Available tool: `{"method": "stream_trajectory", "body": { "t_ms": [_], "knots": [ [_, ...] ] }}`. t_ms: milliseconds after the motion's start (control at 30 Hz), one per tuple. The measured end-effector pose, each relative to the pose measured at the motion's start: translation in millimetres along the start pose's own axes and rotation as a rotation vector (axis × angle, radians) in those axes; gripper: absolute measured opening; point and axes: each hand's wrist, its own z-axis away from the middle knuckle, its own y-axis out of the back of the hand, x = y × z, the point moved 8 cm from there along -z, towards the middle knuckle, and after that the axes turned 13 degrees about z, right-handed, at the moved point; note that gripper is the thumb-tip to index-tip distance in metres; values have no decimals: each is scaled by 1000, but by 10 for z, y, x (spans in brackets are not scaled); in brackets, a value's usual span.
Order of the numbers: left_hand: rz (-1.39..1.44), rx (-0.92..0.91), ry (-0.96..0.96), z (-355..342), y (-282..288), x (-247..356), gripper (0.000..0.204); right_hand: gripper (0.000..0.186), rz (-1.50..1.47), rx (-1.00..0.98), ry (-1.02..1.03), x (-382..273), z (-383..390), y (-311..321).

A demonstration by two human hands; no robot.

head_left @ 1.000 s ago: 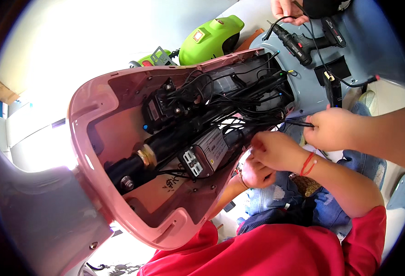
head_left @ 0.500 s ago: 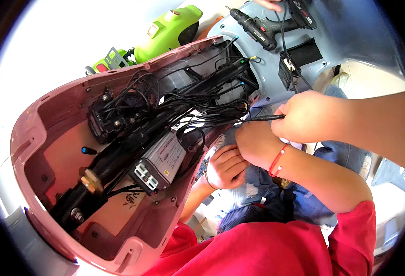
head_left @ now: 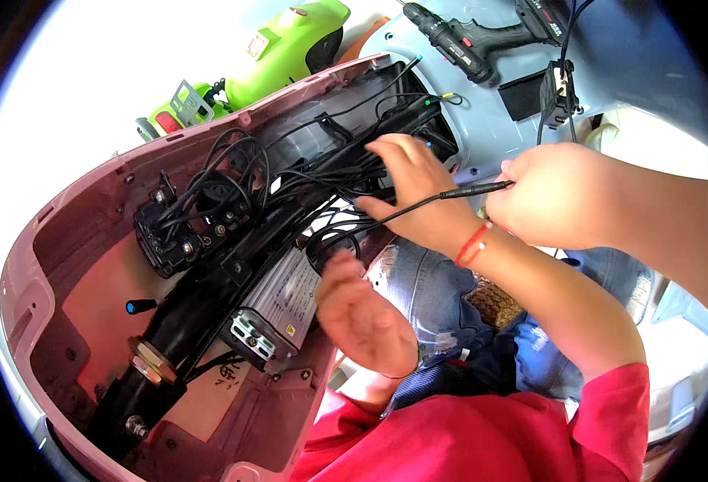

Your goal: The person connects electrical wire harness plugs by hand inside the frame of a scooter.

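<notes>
My right hand (head_left: pixel 426 189), with a red beaded bracelet at the wrist, reaches over a bundle of black cables (head_left: pixel 346 173) in the pink shell (head_left: pixel 36 281). Its thumb and fingers are apart; I see nothing gripped in it. A black cable with a thick connector (head_left: pixel 470 190) passes across this hand. A co-worker's hand (head_left: pixel 550 193), coming in from the right, grips that cable's end. Lower down, my left hand (head_left: pixel 366 321) is raised beside the silver finned metal box (head_left: pixel 277 301), its fingers loosely open and blurred by motion.
A black bracketed part with cables (head_left: pixel 185 229) and a thick black tube (head_left: pixel 185 313) lie inside the shell. On the pale blue panel (head_left: pixel 498 153) rest a cordless drill (head_left: pixel 482 44) and a small black box (head_left: pixel 560 88). A green toy-like vehicle (head_left: pixel 285 60) stands behind.
My right hand has moved up over the cables and spread its fingers. My left hand has risen toward the metal box. The co-worker's hand still holds the cable; the small black box has shifted right.
</notes>
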Motion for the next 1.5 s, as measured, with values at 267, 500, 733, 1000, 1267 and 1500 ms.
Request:
{"method": "stream_trajectory", "body": {
  "t_ms": [267, 500, 733, 1000, 1267, 1500],
  "knots": [
    [154, 265, 363, -239, 77, -293, 52, 42, -39, -31, 240, -265, -314, -196],
    [310, 270, 414, -236, 127, -289, 61, 29, 73, -78, 497, -353, -321, -256],
    [530, 495, 537, -368, 143, -395, 63, 24, 142, 276, 523, -401, -433, 261],
    [836, 681, 625, -627, 75, -892, 34, 23, 195, 314, 592, -513, -283, 375],
    [1081, 538, 722, -716, -142, -1296, 33, 46, 246, 356, 213, -271, -87, 462],
    [1508, 512, 692, -829, -516, -1037, 25, 47, -367, -147, -542, 400, 861, -92]
  ]
}}
